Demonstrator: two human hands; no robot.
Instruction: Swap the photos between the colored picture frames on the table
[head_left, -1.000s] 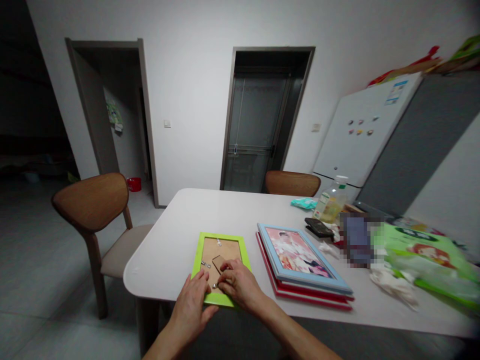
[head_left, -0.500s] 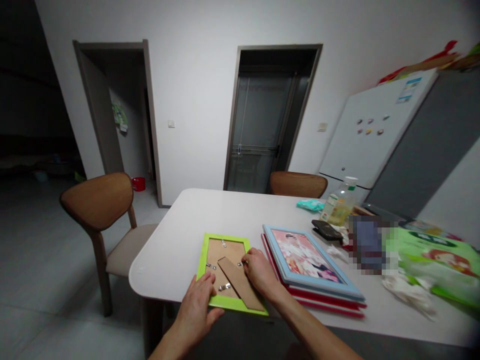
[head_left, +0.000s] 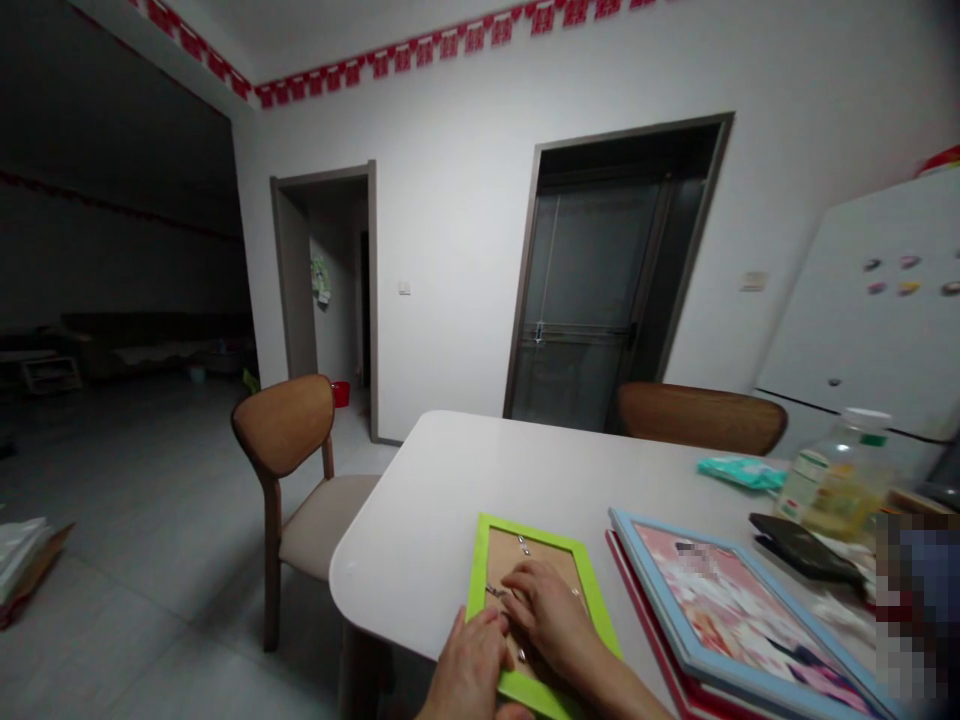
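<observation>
A lime-green picture frame lies back side up near the table's front edge, its brown backing board showing with small metal clips. My left hand grips the frame's lower left corner, fingers curled over the left edge and thumb low by the bottom edge. Across the board reaches my right hand, its bent fingers close together at the left clip, beside the left hand's fingertips. What those fingers pinch is hidden. The board's stand cannot be made out beneath the right hand.
To the right lies a light-blue frame with a pink picture, stacked on red frames. Behind it are a dark wallet-like item, a bottle and a teal packet. Chairs stand left and behind the white table.
My right hand has moved from the board's right clip across to its left side and now covers the stand's area. My left hand stays at the frame's left edge. The view has swung left and up.
</observation>
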